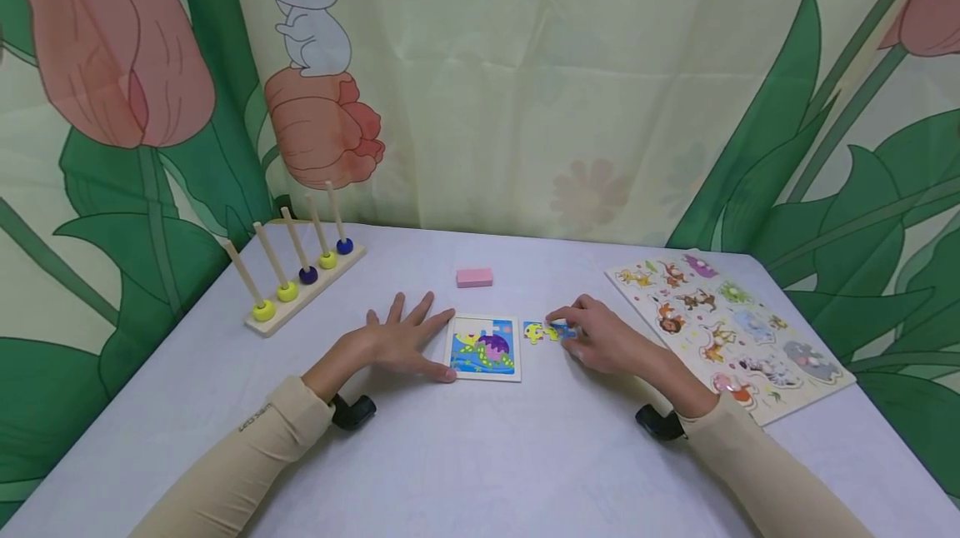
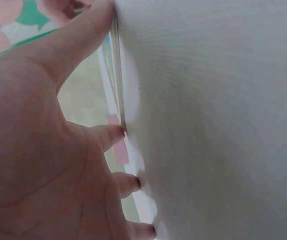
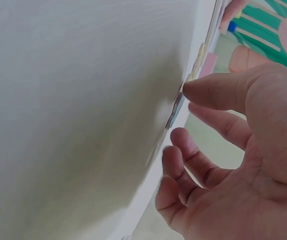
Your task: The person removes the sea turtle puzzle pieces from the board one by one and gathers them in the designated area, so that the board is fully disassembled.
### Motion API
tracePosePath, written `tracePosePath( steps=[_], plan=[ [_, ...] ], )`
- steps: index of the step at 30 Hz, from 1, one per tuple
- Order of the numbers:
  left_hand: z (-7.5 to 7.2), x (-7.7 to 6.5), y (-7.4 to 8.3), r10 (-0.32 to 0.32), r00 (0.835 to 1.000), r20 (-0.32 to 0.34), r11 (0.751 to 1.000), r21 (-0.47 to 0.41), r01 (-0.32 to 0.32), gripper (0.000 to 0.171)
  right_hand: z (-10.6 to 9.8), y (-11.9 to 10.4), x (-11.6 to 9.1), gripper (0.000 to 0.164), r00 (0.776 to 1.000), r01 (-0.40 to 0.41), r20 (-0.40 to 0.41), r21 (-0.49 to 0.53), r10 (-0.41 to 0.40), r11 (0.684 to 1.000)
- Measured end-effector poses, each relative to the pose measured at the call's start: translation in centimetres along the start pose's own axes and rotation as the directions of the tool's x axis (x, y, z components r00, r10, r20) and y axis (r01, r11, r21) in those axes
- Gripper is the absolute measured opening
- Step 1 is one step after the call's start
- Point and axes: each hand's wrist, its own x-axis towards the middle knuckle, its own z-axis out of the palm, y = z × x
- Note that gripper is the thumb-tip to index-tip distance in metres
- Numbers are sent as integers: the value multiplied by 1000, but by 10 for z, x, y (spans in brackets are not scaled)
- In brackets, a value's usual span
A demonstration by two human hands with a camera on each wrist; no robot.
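A small framed jigsaw puzzle (image 1: 485,352) with a purple-shelled cartoon turtle lies flat on the table. My left hand (image 1: 408,344) spreads its fingers at the left side of the puzzle. Its thumb and index finger touch the frame edge, also seen in the left wrist view. Just right of the frame lie loose yellow-and-blue puzzle pieces (image 1: 533,331). Over them is my right hand (image 1: 606,336), its thumb and index finger pinching a blue puzzle piece (image 3: 175,111) at the table surface. The other fingers of that hand curl loosely. My fingers partly hide the blue piece.
Behind the puzzle lies a pink block (image 1: 475,278). A wooden peg stand (image 1: 300,292) with yellow and dark blue beads stands at the left. An animal puzzle board (image 1: 720,326) lies at the right, beside my right forearm. A printed curtain (image 1: 480,105) hangs behind the table.
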Motion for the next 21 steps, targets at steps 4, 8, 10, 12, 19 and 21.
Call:
tracePosePath(
  steps=[4, 8, 10, 12, 19, 21],
  plan=[
    [1, 1, -1, -2, 1000, -6, 1000, 2, 2, 107, 2, -5, 3, 39, 1000, 1, -25, -8, -1, 1000],
    [1, 2, -1, 1, 1000, -6, 1000, 0, -1, 108, 4, -11, 8, 37, 1000, -4, -28, -1, 4, 1000],
    [1, 3, -1, -1, 1000, 0, 1000, -3, 1, 109, 4, -15, 11, 36, 1000, -1, -23, 7, 1, 1000],
    [0, 4, -2, 0, 1000, 3, 1000, -7, 0, 111, 5, -19, 13, 35, 1000, 8, -19, 20, -7, 1000],
    [0, 3, 0, 1, 1000, 5, 1000, -12, -1, 112, 11, -33, 21, 33, 999, 37, -4, 52, -37, 998],
    [0, 2, 1, -2, 1000, 4, 1000, -6, 2, 110, 13, -37, 24, 31, 999, 40, 2, 61, -41, 997]
  ],
)
